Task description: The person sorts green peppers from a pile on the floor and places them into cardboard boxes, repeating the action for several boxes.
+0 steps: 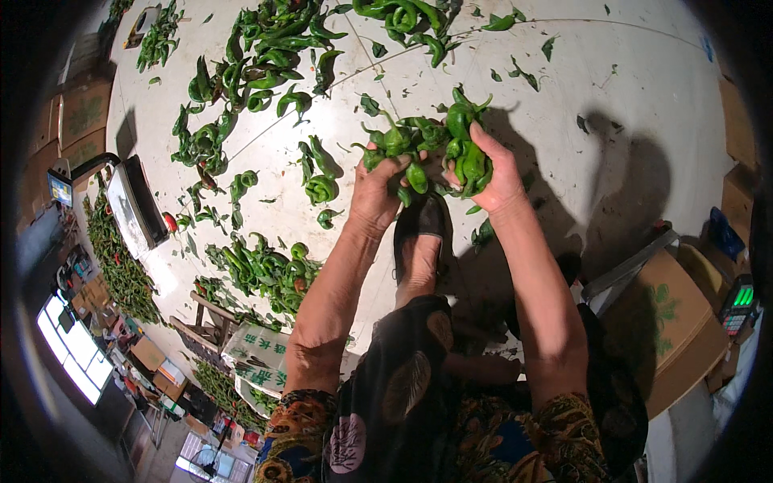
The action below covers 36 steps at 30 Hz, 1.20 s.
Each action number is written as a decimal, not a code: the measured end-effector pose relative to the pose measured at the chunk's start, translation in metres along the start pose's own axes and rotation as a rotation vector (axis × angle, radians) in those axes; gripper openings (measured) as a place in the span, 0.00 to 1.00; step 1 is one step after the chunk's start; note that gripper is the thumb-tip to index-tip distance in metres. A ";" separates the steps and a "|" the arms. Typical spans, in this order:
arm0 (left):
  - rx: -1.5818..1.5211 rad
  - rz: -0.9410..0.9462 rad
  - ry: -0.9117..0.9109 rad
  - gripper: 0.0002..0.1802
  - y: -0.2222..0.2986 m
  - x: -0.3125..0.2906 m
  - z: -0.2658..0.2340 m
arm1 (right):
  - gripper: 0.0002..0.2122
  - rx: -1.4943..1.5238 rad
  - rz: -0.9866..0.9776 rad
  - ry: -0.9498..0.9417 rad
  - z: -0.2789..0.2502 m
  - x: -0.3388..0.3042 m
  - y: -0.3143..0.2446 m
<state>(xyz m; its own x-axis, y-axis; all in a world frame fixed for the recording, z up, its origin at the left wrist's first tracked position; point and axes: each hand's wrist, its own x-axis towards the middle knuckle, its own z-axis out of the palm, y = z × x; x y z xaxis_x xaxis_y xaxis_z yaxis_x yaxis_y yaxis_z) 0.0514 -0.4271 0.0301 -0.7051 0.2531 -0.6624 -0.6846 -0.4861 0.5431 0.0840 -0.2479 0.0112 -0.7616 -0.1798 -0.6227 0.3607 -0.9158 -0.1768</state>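
In the head view, my left hand [374, 189], at twelve o'clock from centre, curls round a bunch of green peppers [396, 142], thumb laid against them. My right hand [503, 179], at two o'clock, closes about a second clutch of peppers [472, 167] — thumb along its outer side. Most of my fingertips are hidden by the peppers, so I cannot tell how tightly they press. A loose pepper heap [278, 36] lies at eleven o'clock — the upper edge cuts it off.
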 end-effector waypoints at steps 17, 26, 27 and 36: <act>0.167 -0.129 -0.546 0.18 0.075 -0.094 0.192 | 0.23 -0.969 -0.214 -0.083 0.135 -0.201 -0.193; 0.598 -0.157 -1.114 0.23 0.000 -0.227 0.383 | 0.19 -0.934 -0.750 0.070 0.086 -0.483 -0.222; 0.590 -0.201 -1.197 0.23 -0.014 -0.240 0.400 | 0.19 -0.908 -0.810 0.131 0.080 -0.511 -0.216; 0.819 -0.229 -1.337 0.34 -0.139 -0.316 0.467 | 0.24 -1.010 -1.006 0.836 -0.038 -0.615 -0.154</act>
<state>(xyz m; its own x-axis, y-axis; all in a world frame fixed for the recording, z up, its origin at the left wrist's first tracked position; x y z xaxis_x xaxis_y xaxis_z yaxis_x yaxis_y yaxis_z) 0.2834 -0.0492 0.4050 0.0785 0.9926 -0.0927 -0.3931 0.1163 0.9121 0.5172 0.0172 0.3920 -0.5298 0.8407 -0.1119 0.3703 0.1106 -0.9223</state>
